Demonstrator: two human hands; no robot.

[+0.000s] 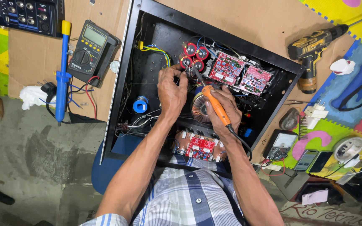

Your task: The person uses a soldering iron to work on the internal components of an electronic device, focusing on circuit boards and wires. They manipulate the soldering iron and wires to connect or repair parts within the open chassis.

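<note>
My right hand [227, 109] grips an orange soldering iron [213, 101] like a pen, its tip pointing up-left toward a cluster of red-topped capacitors [193, 56] inside an open black amplifier chassis [124, 79]. My left hand [171, 90] pinches something thin, probably solder wire or a lead, right beside the iron's tip. Below my hands sits a copper toroidal transformer [197, 109], partly hidden. Red circuit boards [239, 73] lie to the right of the capacitors, and another red board [201, 147] is near my chest.
A blue desoldering pump [62, 75] and a yellow-black multimeter [89, 52] lie left of the chassis. A cordless drill [313, 48] is at the upper right. An analogue meter [282, 142], phones [313, 160], a plug and cables crowd the right side.
</note>
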